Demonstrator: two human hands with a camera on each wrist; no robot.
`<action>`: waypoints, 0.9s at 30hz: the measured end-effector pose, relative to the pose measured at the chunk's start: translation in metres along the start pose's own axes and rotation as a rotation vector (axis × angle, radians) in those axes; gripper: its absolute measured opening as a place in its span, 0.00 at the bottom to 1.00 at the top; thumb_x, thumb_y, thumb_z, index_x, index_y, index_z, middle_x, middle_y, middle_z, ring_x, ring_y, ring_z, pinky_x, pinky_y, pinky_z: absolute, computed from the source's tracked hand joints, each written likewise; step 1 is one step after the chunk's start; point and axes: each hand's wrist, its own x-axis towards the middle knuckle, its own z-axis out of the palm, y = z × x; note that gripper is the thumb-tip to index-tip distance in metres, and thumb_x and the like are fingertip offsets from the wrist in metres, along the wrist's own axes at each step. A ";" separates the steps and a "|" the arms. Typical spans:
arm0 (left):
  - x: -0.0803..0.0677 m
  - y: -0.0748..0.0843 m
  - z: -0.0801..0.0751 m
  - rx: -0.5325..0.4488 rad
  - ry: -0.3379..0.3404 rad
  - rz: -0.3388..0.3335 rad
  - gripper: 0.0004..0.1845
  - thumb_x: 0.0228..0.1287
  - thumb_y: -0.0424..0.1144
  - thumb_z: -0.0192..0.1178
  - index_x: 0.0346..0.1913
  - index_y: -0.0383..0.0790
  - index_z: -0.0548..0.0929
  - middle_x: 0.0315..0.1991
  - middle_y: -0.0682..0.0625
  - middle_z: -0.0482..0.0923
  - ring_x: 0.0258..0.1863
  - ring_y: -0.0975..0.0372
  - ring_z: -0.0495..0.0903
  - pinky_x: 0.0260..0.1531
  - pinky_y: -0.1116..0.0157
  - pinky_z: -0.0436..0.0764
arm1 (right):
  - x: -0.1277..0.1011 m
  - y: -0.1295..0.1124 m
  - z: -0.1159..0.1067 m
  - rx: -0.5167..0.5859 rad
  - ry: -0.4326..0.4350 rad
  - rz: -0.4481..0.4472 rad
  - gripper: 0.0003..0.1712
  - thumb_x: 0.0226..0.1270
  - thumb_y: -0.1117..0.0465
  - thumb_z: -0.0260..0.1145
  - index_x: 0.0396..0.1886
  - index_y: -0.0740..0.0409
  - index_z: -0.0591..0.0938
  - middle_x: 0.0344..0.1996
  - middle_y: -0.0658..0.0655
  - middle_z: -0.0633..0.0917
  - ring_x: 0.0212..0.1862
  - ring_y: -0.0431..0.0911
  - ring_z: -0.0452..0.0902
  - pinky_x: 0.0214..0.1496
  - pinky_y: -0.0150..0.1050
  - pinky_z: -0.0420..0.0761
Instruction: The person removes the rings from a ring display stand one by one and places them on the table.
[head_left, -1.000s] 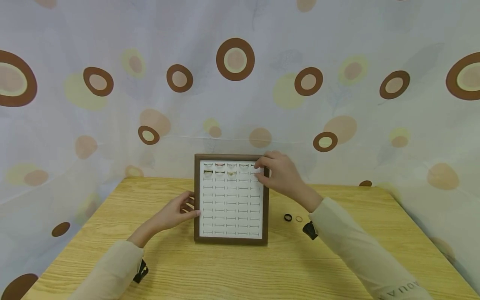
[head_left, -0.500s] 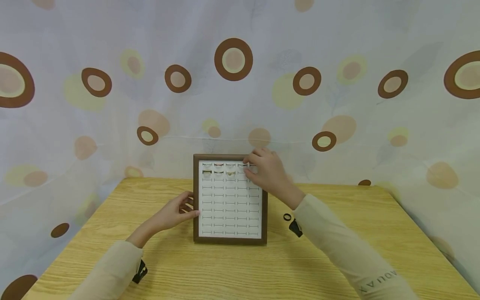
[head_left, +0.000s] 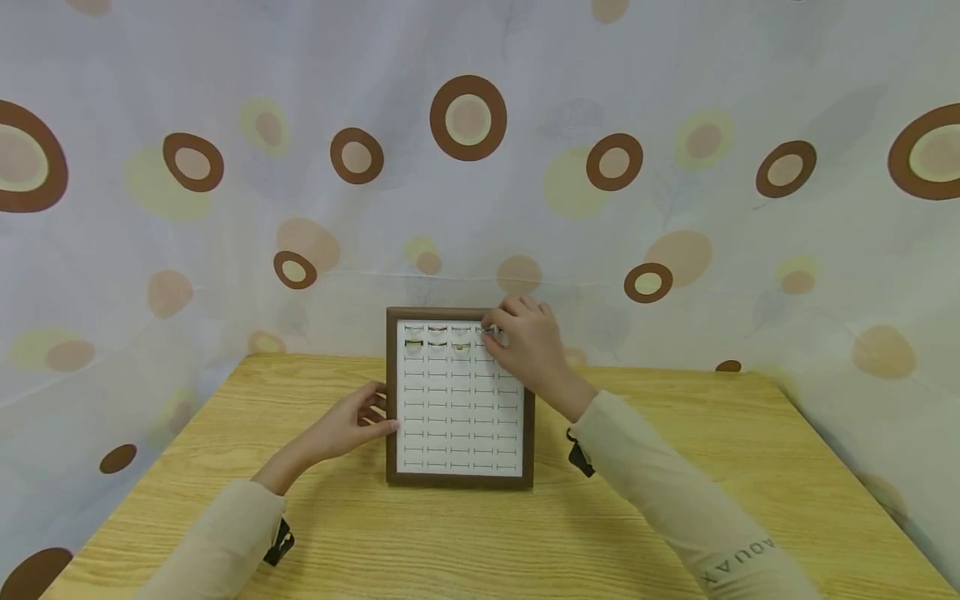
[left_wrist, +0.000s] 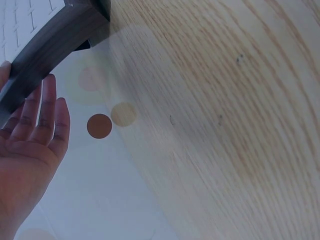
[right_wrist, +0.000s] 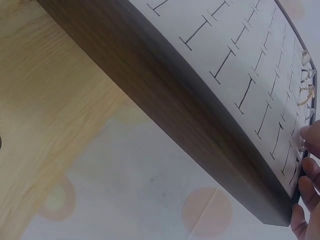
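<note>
A brown-framed white ring display board stands upright on the table, its face marked with rows of slits. Several rings sit in the upper two rows. My left hand holds the board's left edge, thumb on the front and fingers behind, as the left wrist view also shows. At the top right of the board, my right hand pinches a ring at the fourth slit of the top row. That ring is mostly hidden by the fingertips in the right wrist view.
The wooden table reaches to a patterned curtain behind and at the sides. A black ring lies right of the board, partly covered by the right wrist's dark strap piece.
My right hand has moved left along the top row, from the fifth slit to the ring at the fourth. The right sleeve now hides the gold ring on the table. My left hand stays put.
</note>
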 end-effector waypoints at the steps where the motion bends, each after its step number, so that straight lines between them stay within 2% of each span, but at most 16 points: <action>1: 0.000 -0.001 0.000 0.003 0.000 0.001 0.29 0.61 0.44 0.59 0.59 0.32 0.64 0.46 0.40 0.76 0.43 0.56 0.79 0.41 0.63 0.78 | 0.000 0.000 0.001 -0.003 0.002 0.001 0.02 0.54 0.61 0.68 0.28 0.53 0.83 0.27 0.51 0.78 0.32 0.46 0.69 0.33 0.41 0.66; 8: 0.000 0.000 0.000 0.018 0.001 -0.003 0.29 0.61 0.46 0.59 0.59 0.33 0.65 0.46 0.41 0.76 0.43 0.57 0.79 0.42 0.64 0.78 | -0.001 -0.002 0.003 -0.014 0.019 0.008 0.03 0.54 0.60 0.68 0.28 0.53 0.82 0.26 0.51 0.77 0.31 0.46 0.68 0.33 0.41 0.64; 17: 0.000 0.005 0.001 0.013 0.003 -0.012 0.27 0.62 0.40 0.59 0.59 0.30 0.64 0.46 0.39 0.76 0.43 0.55 0.79 0.42 0.62 0.77 | 0.000 -0.002 0.000 0.044 0.032 0.028 0.02 0.53 0.62 0.68 0.26 0.54 0.82 0.25 0.51 0.78 0.31 0.45 0.68 0.33 0.40 0.61; 24: -0.009 0.034 -0.003 0.018 -0.003 -0.002 0.24 0.62 0.36 0.58 0.57 0.27 0.65 0.45 0.37 0.75 0.42 0.52 0.79 0.41 0.62 0.78 | 0.001 -0.003 -0.002 0.080 0.020 0.048 0.02 0.53 0.62 0.68 0.26 0.54 0.82 0.25 0.52 0.78 0.32 0.46 0.69 0.33 0.40 0.61; 27: -0.010 0.040 -0.004 0.016 -0.004 -0.006 0.24 0.62 0.35 0.58 0.57 0.27 0.65 0.45 0.36 0.75 0.43 0.51 0.78 0.42 0.61 0.78 | 0.001 -0.003 -0.003 0.093 0.028 0.046 0.03 0.52 0.62 0.68 0.25 0.54 0.81 0.25 0.52 0.78 0.31 0.46 0.69 0.33 0.39 0.61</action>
